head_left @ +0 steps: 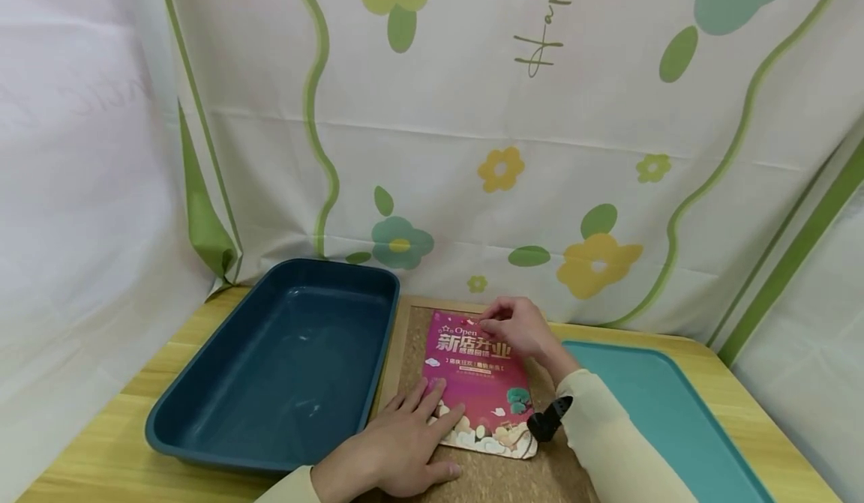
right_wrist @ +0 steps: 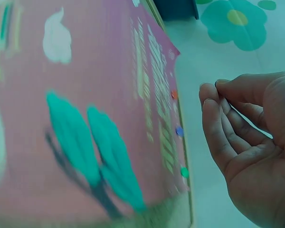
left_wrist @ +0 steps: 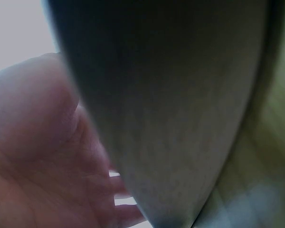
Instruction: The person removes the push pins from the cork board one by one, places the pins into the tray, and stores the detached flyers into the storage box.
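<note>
A pink-purple poster (head_left: 472, 398) with Chinese lettering and the word "Open" lies on a wood-framed corkboard (head_left: 496, 477). My left hand (head_left: 405, 439) rests with spread fingers across the poster's lower left edge and the cork. Over the poster's top right part, my right hand (head_left: 520, 330) has its thumb and fingertips brought together. In the right wrist view these fingertips (right_wrist: 210, 90) meet above the top edge, apart from the poster; no object shows between them. A red pin (right_wrist: 174, 94), blue pin (right_wrist: 179, 131) and green pin (right_wrist: 184, 172) sit along that edge.
To the left stands a deep dark blue tray (head_left: 270, 383). A flat teal tray (head_left: 648, 390) lies right of the corkboard, partly behind my right sleeve. The wooden table (head_left: 88, 450) meets a flowered curtain (head_left: 432, 188) at the back. A dark shape fills most of the left wrist view.
</note>
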